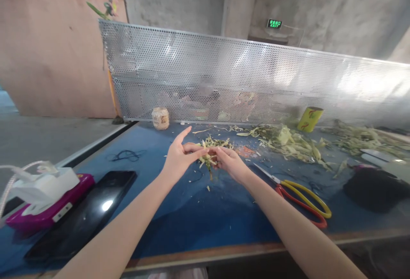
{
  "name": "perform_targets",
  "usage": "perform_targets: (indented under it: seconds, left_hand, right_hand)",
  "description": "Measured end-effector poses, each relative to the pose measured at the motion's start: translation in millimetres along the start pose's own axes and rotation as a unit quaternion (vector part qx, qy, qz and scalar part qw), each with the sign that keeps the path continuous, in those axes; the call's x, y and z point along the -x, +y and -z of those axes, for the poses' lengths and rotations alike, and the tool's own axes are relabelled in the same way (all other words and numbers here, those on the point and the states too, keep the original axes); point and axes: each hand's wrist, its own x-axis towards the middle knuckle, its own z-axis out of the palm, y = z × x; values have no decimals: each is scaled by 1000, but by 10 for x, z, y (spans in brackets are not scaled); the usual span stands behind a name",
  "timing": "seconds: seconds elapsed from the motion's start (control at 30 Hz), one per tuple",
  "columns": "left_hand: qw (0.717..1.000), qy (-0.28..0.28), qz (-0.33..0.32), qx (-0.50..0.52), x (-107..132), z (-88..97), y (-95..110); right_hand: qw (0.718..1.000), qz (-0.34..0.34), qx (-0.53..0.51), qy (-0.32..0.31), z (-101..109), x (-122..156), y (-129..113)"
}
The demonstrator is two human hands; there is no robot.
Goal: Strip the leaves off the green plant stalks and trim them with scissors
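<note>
The left hand point(179, 155) and the right hand point(231, 163) are brought together over the middle of the table point(205, 232), so that their fingertips meet, or very nearly meet. On the left hand, thumb and forefinger are drawn close and one finger is raised; on the right hand, the fingers are curled inward. Whether a strand is pinched by either hand cannot be told, since the tips are small and partly hidden.

The shreds point(221, 142), pale green and yellowish, are seen directly at the fingertips: most are heaped just beyond them, and some are visible beneath and between the two hands. A few loose bits are scattered nearer the table's front edge.

Orange scraps point(246, 151) are spread just beyond the right hand, and a larger pile of husks point(286, 142) is laid farther to the right. Beside the right forearm, scissors point(279, 182) are placed with their tips pointed away. To the left, well apart from the left hand, a phone point(86, 215) is laid flat.
</note>
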Motion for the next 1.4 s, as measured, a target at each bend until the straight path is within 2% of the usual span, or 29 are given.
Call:
perform_targets:
  seconds: [0.1,0.17,0.27,0.4,0.5,0.6,0.77,0.87,0.93,0.97,1.03,1.13,1.23,1.3,1.4]
  left_hand:
    - [998,60,-17,-21,-64,85,-9]
    - [994,96,-24,-47,-95,145,-14]
    - [988,129,-20,-88,-111,213,6]
    - [982,164,-1,-98,-113,265,58]
    - [981,171,-17,-87,-125,303,58]
    - [981,173,-23,-83,-140,342,30]
    - [979,185,-26,-75,-160,401,-2]
    - [979,188,-27,-70,-167,441,-12]
    - [979,191,-26,-64,-170,465,-24]
    - [979,192,-26,-58,-171,474,-31]
    - [980,190,-24,-48,-173,483,-46]
    - [983,175,-21,-45,-176,471,-63]
    - [987,148,-24,-55,-180,438,-75]
    - [990,123,-29,-61,-181,414,-85]
    - [994,80,-30,-72,-181,394,-99]
  right_hand:
    - [981,39,185,35,-17,-10,34]
    - [949,54,308,29,-65,-8,39]
    - [904,36,425,1,-165,-9,24]
    - [861,1,509,-20,-273,-24,-16]
    - [830,-10,557,-23,-342,-38,-39]
    - [786,-10,618,-25,-425,-60,-34]
    - [714,14,699,-34,-523,-107,55]
    - [699,52,712,-30,-543,-111,95]
    - [713,68,698,-24,-539,-101,88]
    - [730,68,680,-16,-527,-94,74]
    - [786,66,615,14,-479,-88,34]
    - [888,71,445,92,-361,-126,-42]
    - [959,50,233,156,-258,-240,-128]
    - [977,18,130,166,-225,-330,-177]
    - [984,-4,107,144,-215,-415,-175]
